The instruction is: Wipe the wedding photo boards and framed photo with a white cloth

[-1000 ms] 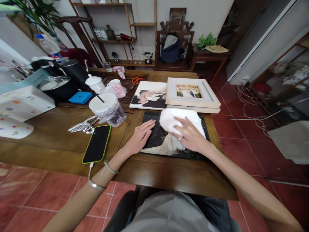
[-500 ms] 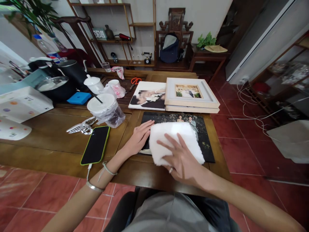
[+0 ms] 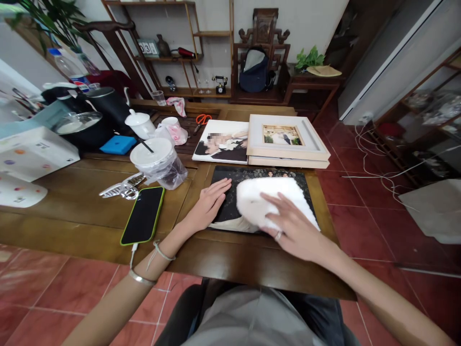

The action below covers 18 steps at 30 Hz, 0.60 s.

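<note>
A dark photo print (image 3: 227, 204) lies flat on the wooden table (image 3: 216, 257), showing part of a pale dress and two small heads at its top. Over its middle and right side is a fluffy white cloth (image 3: 252, 194), which hides much of the picture. My right hand (image 3: 297, 228) presses down on this cloth with fingers spread, a ring on one of them. At the print's left edge my left hand (image 3: 209, 204) rests flat, fingers stretched out and touching the surface.
Behind the print are a white-edged photo panel (image 3: 225, 153) and stacked pale frames (image 3: 309, 139). To the left sit a charging phone (image 3: 143, 216), silver keys or clip (image 3: 124, 187), a lidded cup (image 3: 153, 156) and a blue box (image 3: 118, 144). Orange-handled scissors (image 3: 203, 119) lie farther back.
My right hand and the white cloth have slid to the right across the print, uncovering more of its left part and the pale dress. My left hand has stayed in place.
</note>
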Each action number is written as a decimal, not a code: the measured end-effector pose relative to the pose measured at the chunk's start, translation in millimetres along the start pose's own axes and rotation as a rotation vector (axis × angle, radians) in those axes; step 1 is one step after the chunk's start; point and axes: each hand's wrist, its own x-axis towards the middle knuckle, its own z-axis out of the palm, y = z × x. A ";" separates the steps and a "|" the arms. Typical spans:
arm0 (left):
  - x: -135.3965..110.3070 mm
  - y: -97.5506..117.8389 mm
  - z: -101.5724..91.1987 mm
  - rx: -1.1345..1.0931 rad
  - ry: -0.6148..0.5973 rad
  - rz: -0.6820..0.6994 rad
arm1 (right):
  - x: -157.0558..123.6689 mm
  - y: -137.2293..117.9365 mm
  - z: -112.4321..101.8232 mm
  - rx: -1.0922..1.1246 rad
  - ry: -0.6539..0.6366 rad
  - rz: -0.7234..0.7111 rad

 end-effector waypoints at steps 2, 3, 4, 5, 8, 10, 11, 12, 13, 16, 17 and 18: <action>0.1 -0.4 0.4 0.002 0.005 0.000 | 8.0 14.7 0.8 -0.086 0.068 0.096; 0.1 -0.4 0.4 0.003 0.006 0.000 | 12.3 19.9 1.8 -0.129 0.093 0.146; 0.2 -0.3 0.4 0.004 0.007 0.001 | 16.6 23.0 3.2 -0.166 0.113 0.193; 0.2 0.1 0.2 0.004 0.007 0.003 | 20.8 24.1 4.9 -0.197 0.130 0.230; 0.2 3.0 -1.1 0.002 0.006 -0.002 | 30.6 16.5 10.8 -0.242 0.125 0.245; 0.2 5.9 -2.4 -0.005 0.014 -0.011 | 33.5 5.4 14.6 -0.221 0.067 0.177; 0.2 7.4 -3.0 -0.013 0.023 -0.014 | 33.7 -0.9 16.3 -0.195 0.027 0.133; 0.3 8.6 -3.5 -0.024 0.037 -0.015 | 33.1 -7.4 17.8 -0.161 -0.013 0.088; 0.3 9.6 -3.9 -0.039 0.054 -0.014 | 31.9 -13.7 19.3 -0.126 -0.052 0.044; -0.3 10.6 -4.2 -0.085 0.105 -0.011 | 25.9 -29.7 22.4 -0.040 -0.140 -0.095; -0.8 10.3 -4.1 -0.096 0.118 -0.008 | 23.6 -33.3 22.6 -0.016 -0.162 -0.151; -1.4 9.8 -3.9 -0.103 0.125 -0.006 | 21.2 -35.9 22.2 0.008 -0.184 -0.204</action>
